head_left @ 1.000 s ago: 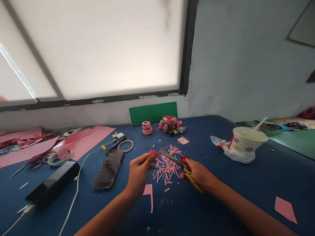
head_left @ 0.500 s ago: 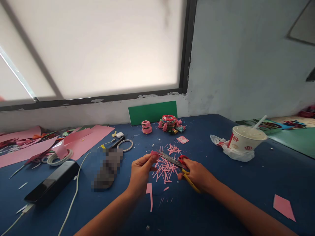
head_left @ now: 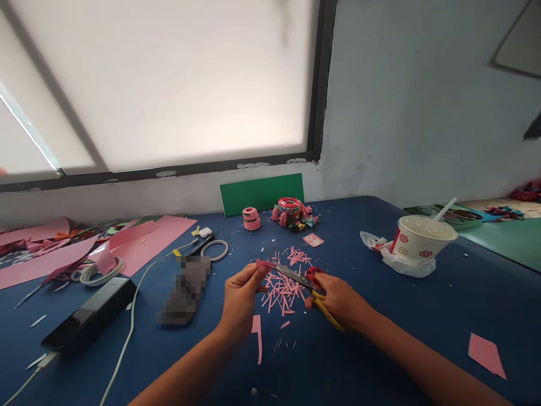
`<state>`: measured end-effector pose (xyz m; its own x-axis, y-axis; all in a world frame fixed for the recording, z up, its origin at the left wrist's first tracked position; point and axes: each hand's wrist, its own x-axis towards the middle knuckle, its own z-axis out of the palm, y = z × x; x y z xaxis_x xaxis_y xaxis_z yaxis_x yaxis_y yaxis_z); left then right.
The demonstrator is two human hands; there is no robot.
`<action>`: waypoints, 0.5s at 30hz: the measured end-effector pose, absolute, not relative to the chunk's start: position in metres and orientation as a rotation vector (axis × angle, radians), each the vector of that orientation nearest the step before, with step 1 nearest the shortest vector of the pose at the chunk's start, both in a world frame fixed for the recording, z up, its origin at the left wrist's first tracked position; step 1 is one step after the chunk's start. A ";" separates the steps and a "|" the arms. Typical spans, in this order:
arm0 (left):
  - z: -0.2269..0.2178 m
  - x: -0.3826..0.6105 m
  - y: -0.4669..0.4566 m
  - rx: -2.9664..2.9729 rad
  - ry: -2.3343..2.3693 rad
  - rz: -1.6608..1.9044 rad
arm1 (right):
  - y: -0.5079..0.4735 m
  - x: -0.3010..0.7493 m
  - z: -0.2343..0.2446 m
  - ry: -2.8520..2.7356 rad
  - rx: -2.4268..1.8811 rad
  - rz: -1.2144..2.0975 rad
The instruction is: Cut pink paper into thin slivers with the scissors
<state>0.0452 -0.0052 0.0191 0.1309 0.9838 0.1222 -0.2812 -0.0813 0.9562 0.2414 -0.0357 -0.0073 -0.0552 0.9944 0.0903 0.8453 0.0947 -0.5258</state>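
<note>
Between the thumb and fingers of my left hand a small piece of pink paper is pinched, its end at the tips of the scissors. My right hand is closed round the red and yellow handles of the scissors, whose blades point left toward the paper. Below and behind the blades lies a loose heap of thin pink paper strips. An L-shaped pink paper scrap rests on the table just under my left hand.
On the right stands a lidded cup with a straw, on a plastic bag. A power bank with a white cable, a tape roll and pink sheets lie left. Paper rings stand before a green board.
My left fingers have shifted very slightly left, and a little more of the pink paper shows above them. The right hand and scissors stay almost still.
</note>
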 end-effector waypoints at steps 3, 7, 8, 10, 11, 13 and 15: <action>0.018 0.046 -0.006 1.139 0.835 1.294 | -0.036 0.243 -0.007 -1.944 -1.733 0.521; 0.019 0.046 -0.005 1.126 0.844 1.329 | -0.034 0.246 -0.007 -1.924 -1.815 0.411; 0.019 0.046 -0.005 1.124 0.844 1.338 | -0.033 0.246 -0.007 -1.934 -1.824 0.400; 0.019 0.046 -0.005 1.120 0.842 1.346 | -0.033 0.245 -0.007 -1.962 -1.820 0.415; 0.019 0.046 -0.005 1.119 0.842 1.346 | -0.034 0.243 -0.006 -1.969 -1.816 0.426; 0.018 0.047 -0.005 1.135 0.848 1.341 | -0.035 0.241 -0.005 -1.979 -1.809 0.437; 0.017 0.047 -0.006 1.165 0.852 1.334 | -0.037 0.239 -0.005 -1.961 -1.805 0.431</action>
<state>0.0475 -0.0060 0.0168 0.1025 0.9823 0.1569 -0.2706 -0.1242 0.9546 0.2390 -0.0367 -0.0047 -0.0528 0.9928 0.1072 0.8563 0.1002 -0.5067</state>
